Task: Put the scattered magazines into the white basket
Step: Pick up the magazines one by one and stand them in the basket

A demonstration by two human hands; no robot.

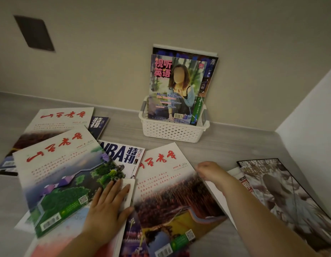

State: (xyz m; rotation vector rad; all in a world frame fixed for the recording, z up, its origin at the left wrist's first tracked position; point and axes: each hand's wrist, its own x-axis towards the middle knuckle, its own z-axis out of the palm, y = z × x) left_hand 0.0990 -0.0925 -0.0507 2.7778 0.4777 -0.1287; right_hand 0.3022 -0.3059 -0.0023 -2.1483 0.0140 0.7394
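Observation:
A white perforated basket (172, 131) stands against the wall with a few magazines (175, 88) upright in it. Several magazines lie scattered on the grey floor. My right hand (210, 171) pinches the right edge of a white magazine with red calligraphy and a red forest picture (172, 193). My left hand (108, 206) lies flat, fingers spread, on magazines beside that one's left edge, partly over a green-landscape magazine (62, 179). An NBA magazine (123, 154) lies behind them.
A black-and-white magazine (283, 197) lies at the right by a white wall (309, 112). Two more magazines (57, 125) lie at the far left. A dark panel (34, 33) is set in the back wall.

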